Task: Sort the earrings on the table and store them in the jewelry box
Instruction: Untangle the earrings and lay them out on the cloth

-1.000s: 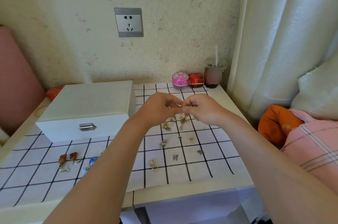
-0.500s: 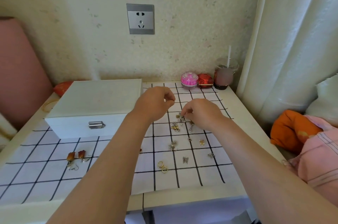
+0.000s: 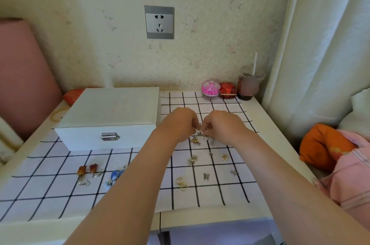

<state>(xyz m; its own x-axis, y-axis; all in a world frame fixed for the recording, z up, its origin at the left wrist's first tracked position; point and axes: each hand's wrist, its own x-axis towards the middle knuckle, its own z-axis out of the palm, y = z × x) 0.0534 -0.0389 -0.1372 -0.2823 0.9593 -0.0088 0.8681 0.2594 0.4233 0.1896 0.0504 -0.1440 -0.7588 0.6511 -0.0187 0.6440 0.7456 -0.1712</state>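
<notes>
Step in hand: separating one piece from the unsorted earrings.

Position: my left hand (image 3: 178,125) and right hand (image 3: 223,126) meet just right of the jewelry box (image 3: 108,112), off its front right corner. Both sets of fingers are curled, tips pressed together on a small silvery earring (image 3: 198,133). Its shape is too small to tell. Directly nearer me than that pinch lies the loose cluster (image 3: 195,141) of silver and gold pieces, on the checked cloth (image 3: 50,200) covering the counter (image 3: 280,144).

Box: lid down, latch (image 3: 109,136) closed. Nothing stored yet, I judge.

Already laid in pairs in front of the box: amber pair (image 3: 88,169), blue pair (image 3: 115,176). Right of the box and nearer me: gold hoops (image 3: 181,183). Single small pieces lie right of the box, apart from each other.

Method notes:
- Keep the pinch low over the cloth, so a dropped piece lands there and not off the counter.
- Pull gently; hooks probably snag on neighbours.
- Set the freed piece in its own square, then look for its match.
- Free one hand for the latch before storing.

Risk: a tug may drag the whole cluster and scatter it.
</notes>
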